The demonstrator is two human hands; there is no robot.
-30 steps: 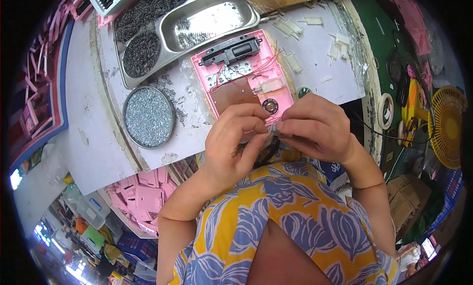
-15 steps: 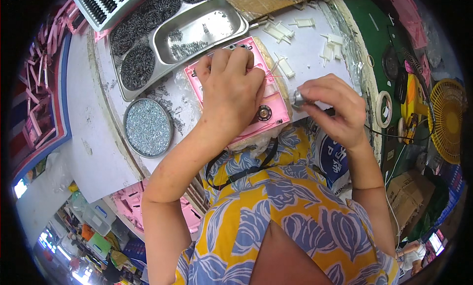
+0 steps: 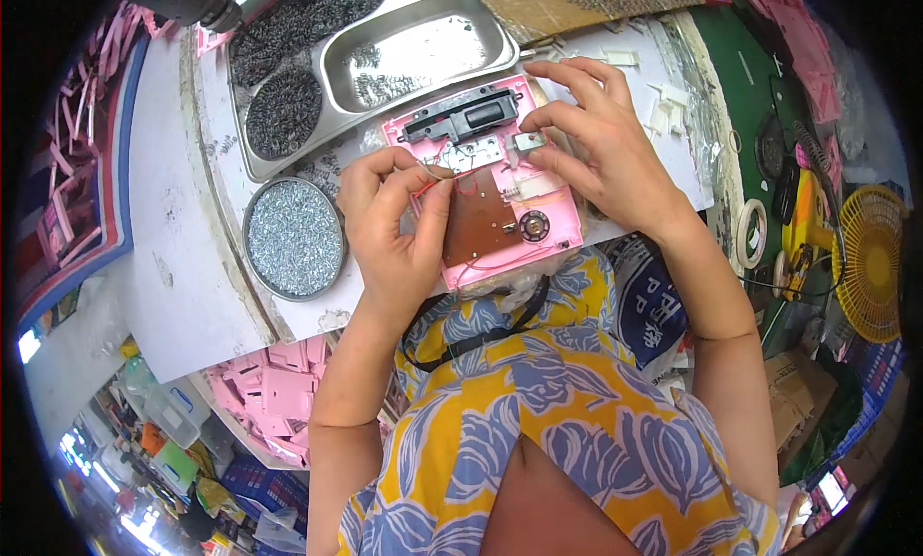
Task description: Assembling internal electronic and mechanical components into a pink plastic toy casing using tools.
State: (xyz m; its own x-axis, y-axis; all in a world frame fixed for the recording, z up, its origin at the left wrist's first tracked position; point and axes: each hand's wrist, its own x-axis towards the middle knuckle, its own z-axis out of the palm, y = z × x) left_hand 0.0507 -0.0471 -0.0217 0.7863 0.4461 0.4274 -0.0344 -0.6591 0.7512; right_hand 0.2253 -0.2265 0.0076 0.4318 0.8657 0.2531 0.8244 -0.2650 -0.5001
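My right grip (image 3: 610,154) holds a small silver can (image 3: 528,141), thumb one side, index the other, over the right part of the pink case (image 3: 567,210); remaining fingers spread, off the can. My left grip (image 3: 389,227) is narrow, thumb and index tips together right at the red wires (image 3: 469,184) over the case's left side; tips hide what's between, so I can't tell if a wire is caught. Case lies open side up at the counter's (image 3: 192,296) near edge, between both hands, clear plastic film (image 3: 522,289) showing under its near side. Inside: black mechanism (image 3: 471,116) along the far side, silver plate (image 3: 473,155) just nearer me, brown board (image 3: 479,219) left and near, round black disc (image 3: 535,226) toward the near right corner, translucent part (image 3: 540,186) between disc and can. Left of the case, just outside the left forearm: round dish (image 3: 245,237) full of tiny metal pins (image 3: 294,240). Toward the counter's far edge: steel tray (image 3: 437,48), black springs (image 3: 282,113) heaped in its left compartments, a few loose in the shiny one. Brown cardboard (image 3: 586,3) right of that. White plastic pieces (image 3: 665,113) near the right edge; past it, tape roll (image 3: 751,234) and yellow fan (image 3: 870,263). Pink parts (image 3: 286,392) heaped below the near edge, left.
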